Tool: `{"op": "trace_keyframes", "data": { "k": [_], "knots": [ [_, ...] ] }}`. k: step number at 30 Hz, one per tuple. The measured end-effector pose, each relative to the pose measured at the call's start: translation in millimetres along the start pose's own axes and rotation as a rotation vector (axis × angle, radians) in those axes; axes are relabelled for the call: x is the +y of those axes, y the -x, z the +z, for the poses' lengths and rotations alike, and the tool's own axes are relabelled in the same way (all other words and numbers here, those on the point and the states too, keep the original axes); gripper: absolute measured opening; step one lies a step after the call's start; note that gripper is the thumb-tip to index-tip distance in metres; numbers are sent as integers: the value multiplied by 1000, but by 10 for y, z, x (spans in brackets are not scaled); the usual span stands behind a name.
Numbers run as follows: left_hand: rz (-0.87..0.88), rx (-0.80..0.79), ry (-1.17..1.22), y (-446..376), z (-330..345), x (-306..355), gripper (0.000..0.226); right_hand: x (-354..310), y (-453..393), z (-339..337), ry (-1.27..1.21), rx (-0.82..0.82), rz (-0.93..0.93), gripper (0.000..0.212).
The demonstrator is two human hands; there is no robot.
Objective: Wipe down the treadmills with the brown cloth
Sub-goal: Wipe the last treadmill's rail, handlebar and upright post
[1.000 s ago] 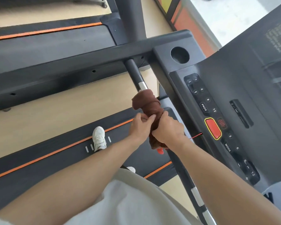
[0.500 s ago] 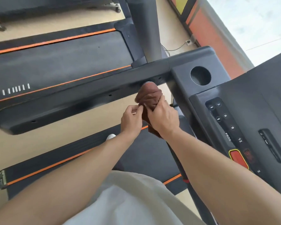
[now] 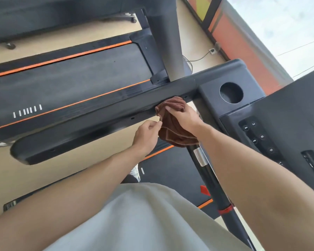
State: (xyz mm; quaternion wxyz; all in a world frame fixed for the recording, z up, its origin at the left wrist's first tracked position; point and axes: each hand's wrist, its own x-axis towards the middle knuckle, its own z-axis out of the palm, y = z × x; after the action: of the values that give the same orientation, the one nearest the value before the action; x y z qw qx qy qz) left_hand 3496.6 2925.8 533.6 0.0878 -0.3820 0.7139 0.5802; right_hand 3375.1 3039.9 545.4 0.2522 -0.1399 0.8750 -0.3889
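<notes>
The treadmill [image 3: 288,124] fills the right of the view, its long black side handrail [image 3: 91,129] running out to the left above a second treadmill's belt [image 3: 71,84] with 2 orange stripes. A round cup holder [image 3: 231,92] sits at the console corner, above the button panel [image 3: 259,138]. The brown cloth [image 3: 172,131] is bunched where the handrail meets the console, draped down over the inner black grip bar [image 3: 214,182]. The right hand [image 3: 186,117] lies on top of the cloth, fingers curled into it, pressing it against the handrail. The left hand [image 3: 147,132] sits just left of the cloth, pinching its edge between thumb and fingertips.
</notes>
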Motion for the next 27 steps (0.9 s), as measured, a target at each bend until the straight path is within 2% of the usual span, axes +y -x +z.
{"op": "trace_keyframes", "data": {
  "k": [5, 9, 11, 15, 17, 21, 27],
  "knots": [
    [79, -30, -25, 168, -112, 44, 27, 92, 4, -45, -99, -102, 258, 11],
    [103, -6, -35, 353, -132, -55, 19, 47, 65, -19, -53, -145, 293, 31],
    [128, 0, -54, 460, -97, -124, 21, 17, 150, -39, -62, -147, 226, 14],
    [126, 31, -54, 715, 23, -226, 22, -33, 323, -81, -15, -141, 274, 10],
    [126, 44, -36, 832, 100, -272, 18, -12, 429, -100, 13, -137, 265, 16],
    [111, 98, 67, 1018, 359, -344, 12, 145, 892, -187, 7, -158, 361, 20],
    [134, 164, 165, 1254, 933, -324, 10, 806, 1605, -324, 162, -197, 432, 31]
  ]
}}
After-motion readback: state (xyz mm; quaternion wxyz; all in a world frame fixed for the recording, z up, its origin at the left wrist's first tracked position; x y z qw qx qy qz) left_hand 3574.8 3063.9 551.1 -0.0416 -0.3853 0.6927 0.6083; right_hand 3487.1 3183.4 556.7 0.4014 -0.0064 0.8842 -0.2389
